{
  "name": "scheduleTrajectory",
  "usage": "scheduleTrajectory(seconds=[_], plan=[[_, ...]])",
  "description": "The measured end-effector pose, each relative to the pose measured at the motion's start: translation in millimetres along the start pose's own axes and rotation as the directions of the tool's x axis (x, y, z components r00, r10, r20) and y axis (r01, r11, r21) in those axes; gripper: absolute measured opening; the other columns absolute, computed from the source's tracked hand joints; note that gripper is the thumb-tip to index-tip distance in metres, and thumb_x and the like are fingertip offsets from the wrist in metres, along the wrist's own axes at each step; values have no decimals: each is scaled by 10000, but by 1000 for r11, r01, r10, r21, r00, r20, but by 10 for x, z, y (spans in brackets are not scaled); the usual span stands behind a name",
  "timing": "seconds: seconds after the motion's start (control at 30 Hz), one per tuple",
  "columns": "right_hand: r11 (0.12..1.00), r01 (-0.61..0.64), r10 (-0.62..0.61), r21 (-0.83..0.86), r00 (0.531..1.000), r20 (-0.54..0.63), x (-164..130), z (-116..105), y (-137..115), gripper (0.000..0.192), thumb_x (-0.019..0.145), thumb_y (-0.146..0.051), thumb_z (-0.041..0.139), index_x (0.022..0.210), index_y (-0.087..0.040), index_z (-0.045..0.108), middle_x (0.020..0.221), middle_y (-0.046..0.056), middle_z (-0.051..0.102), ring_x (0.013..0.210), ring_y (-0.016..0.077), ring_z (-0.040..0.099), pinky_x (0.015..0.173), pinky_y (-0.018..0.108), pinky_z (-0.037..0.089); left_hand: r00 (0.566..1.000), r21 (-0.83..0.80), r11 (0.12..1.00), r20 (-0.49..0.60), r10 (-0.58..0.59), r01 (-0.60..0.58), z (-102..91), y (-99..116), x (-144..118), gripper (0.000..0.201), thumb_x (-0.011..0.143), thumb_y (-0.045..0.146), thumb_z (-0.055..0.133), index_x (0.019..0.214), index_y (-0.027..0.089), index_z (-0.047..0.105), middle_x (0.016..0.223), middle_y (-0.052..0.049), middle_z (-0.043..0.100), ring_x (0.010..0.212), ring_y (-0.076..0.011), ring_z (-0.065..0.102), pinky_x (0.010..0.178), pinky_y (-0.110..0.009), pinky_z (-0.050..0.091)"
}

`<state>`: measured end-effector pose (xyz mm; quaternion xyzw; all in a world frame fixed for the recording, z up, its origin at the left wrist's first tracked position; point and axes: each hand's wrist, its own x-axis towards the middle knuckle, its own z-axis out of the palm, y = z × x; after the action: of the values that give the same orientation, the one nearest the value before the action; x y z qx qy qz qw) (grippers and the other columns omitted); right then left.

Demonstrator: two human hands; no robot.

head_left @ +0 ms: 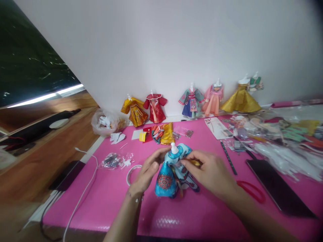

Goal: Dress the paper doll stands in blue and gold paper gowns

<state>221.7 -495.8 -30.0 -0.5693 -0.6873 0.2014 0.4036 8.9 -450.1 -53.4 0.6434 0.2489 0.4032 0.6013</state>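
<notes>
A blue doll dress [165, 181] with a round red pattern stands on a small white mannequin form [174, 148], its knob top pointing up. My left hand [147, 169] curls around its left side, the thumb toward me and the fingers partly hidden behind the fabric. Thumb and forefinger of my right hand [205, 168] pinch the pale blue patterned cloth [182, 169] on the right side of the dress. A bit of yellow shows beside the right fingers. Close to my left wrist lies a roll of white tape [131, 174].
Dressed doll forms, such as a red one [155, 107], line the white wall. Plastic bags [280, 156], a black tablet-like slab [275, 186] and red-handled scissors [251, 191] lie right. Folded fabric [167, 133] sits behind; a white cable [87, 186] runs along the left.
</notes>
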Motion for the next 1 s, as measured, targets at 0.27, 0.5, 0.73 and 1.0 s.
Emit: scheduleTrajectory(seconds=[0.27, 0.5, 0.73, 1.0], plan=[[990, 99, -105, -99, 992, -64, -34, 63, 10, 144, 853, -214, 606, 710, -202, 623, 670, -14, 656, 602, 136, 591, 573, 250, 352, 976, 743, 640, -211, -53, 195, 353, 445, 85, 503, 803, 294, 685, 1283, 213, 559, 947, -59, 755, 942, -288, 696, 828, -367, 516], [948, 241, -268, -208, 956, -117, -251, 140, 37, 168, 926, -189, 523, 841, -190, 668, 740, 28, 661, 644, 163, 609, 626, 284, 384, 964, 758, 616, -265, -9, 214, 438, 470, 146, 305, 827, 250, 637, 1130, 213, 636, 776, 14, 732, 653, -192, 677, 597, -244, 458], [991, 127, -129, -34, 990, -58, -432, 366, 51, 178, 916, -209, 565, 753, -196, 638, 691, 6, 648, 600, 136, 586, 576, 256, 358, 942, 766, 578, -336, -16, 283, 441, 498, 160, 279, 816, 332, 676, 1070, 219, 660, 730, 24, 712, 604, -172, 638, 545, -228, 410], [998, 62, -63, -18, 997, -49, -411, 517, 27, 197, 891, -180, 567, 726, -193, 675, 696, 22, 723, 624, 152, 670, 590, 248, 385, 950, 780, 564, -311, -24, 270, 483, 522, 184, 212, 808, 317, 682, 997, 224, 656, 684, 42, 691, 568, -158, 612, 523, -220, 370]])
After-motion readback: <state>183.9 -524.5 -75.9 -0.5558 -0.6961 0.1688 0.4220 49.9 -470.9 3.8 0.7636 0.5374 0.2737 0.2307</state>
